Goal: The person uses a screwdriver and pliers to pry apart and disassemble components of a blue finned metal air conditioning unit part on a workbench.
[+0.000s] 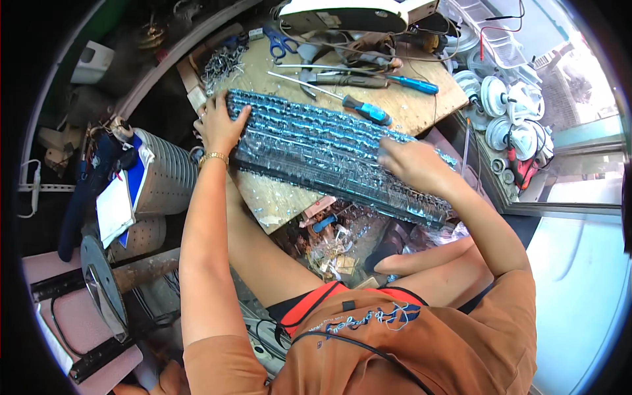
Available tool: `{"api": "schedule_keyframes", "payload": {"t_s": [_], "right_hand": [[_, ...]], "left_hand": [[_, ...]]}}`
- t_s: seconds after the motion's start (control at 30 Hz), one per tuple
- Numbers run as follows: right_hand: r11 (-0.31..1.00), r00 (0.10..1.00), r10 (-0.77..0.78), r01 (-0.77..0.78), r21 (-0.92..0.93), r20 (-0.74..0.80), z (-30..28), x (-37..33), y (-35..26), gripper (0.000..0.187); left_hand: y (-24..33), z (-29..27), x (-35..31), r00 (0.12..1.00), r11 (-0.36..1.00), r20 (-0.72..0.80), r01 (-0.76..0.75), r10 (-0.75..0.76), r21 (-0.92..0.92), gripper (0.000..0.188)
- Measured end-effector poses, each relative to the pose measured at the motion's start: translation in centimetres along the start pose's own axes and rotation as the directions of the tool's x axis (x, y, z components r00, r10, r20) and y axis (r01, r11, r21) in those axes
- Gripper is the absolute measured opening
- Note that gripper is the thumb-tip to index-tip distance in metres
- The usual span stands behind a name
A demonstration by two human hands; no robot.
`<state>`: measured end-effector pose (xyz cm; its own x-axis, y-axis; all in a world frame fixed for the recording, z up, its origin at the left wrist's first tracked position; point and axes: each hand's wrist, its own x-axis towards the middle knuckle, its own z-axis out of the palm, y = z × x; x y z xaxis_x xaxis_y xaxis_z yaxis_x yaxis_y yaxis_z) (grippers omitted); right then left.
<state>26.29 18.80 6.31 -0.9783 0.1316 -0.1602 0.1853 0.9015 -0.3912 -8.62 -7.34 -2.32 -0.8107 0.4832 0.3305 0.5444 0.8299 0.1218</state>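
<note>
Radiator (309, 148) is lying slantwise across the wooden table (431, 106), right between both hands. Left grip (222, 128) is clamped on its left end, thumb on top. Right grip (416, 164) is over the right part, too blurry to tell if it's pinching anything. Blue-handled screwdriver (362, 109) lies just on the far side.

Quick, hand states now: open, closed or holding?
Left hand: holding the left end of the finned block.
Right hand: motion-blurred at the finned block's right part; open or closed cannot be told.
</note>
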Motion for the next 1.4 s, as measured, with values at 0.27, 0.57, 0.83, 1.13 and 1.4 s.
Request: {"api": "schedule_keyframes", "payload": {"t_s": [0.27,0.57,0.83,1.13,1.4], "right_hand": [[0.913,0.781,-0.270,0.022,-0.406,-0.563,-1.9,10.8,7.5,0.040],[0.708,0.387,-0.481,0.701,-0.089,-0.787,-18.3,-7.1,-10.6,0.046],[0.750,0.427,-0.474,0.654,-0.100,-0.770,-22.1,-17.0,-14.7,0.046],[0.812,0.570,-0.204,0.552,0.187,-0.796,-23.4,-23.5,-16.2,0.046],[0.784,0.577,-0.207,0.581,0.218,-0.790,-24.1,-23.7,-18.4,0.046]], "left_hand": [[2.6,-3.1,0.7,0.973,0.980,-0.233,-0.049,0.003,-0.194,0.069],[9.8,-31.2,-8.1,0.437,0.312,-0.864,-0.881,0.250,-0.355,0.059],[10.5,-37.2,-11.9,0.370,0.220,-0.869,-0.925,0.329,-0.311,0.058],[10.5,-39.4,-14.3,0.485,0.197,-0.832,-0.873,0.268,-0.446,0.056],[8.5,-40.9,-17.6,0.512,0.219,-0.824,-0.857,0.243,-0.467,0.055]]}}
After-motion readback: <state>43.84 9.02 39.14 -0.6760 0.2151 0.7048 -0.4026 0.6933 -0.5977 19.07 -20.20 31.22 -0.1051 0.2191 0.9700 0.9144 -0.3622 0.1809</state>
